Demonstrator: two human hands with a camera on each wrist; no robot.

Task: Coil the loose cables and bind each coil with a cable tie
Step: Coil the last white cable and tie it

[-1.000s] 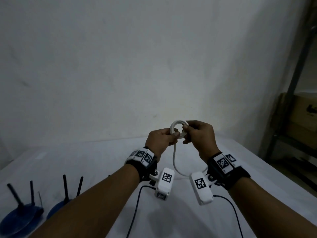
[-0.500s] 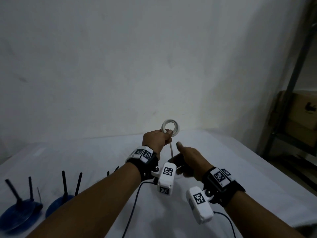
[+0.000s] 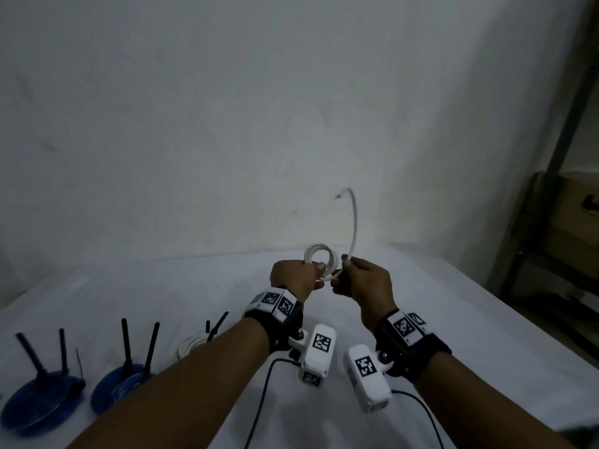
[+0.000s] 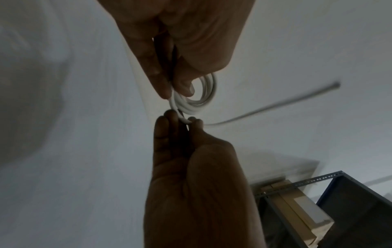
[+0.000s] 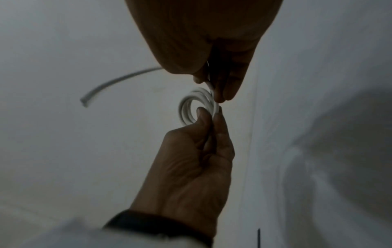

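Where white table (image 3: 453,319) meets bare wall (image 3: 194,124) | metal shelving (image 3: 557,157) right

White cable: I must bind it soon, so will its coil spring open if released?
Probably. The white cable looks springy: its free tail arches upward unsupported. The loops likely stay together only because the left hand and right hand pinch them. It seems light.

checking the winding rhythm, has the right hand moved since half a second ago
Yes. The right hand has risen and gone back to the white coil, meeting the left hand; before, it sat lower, against the table.
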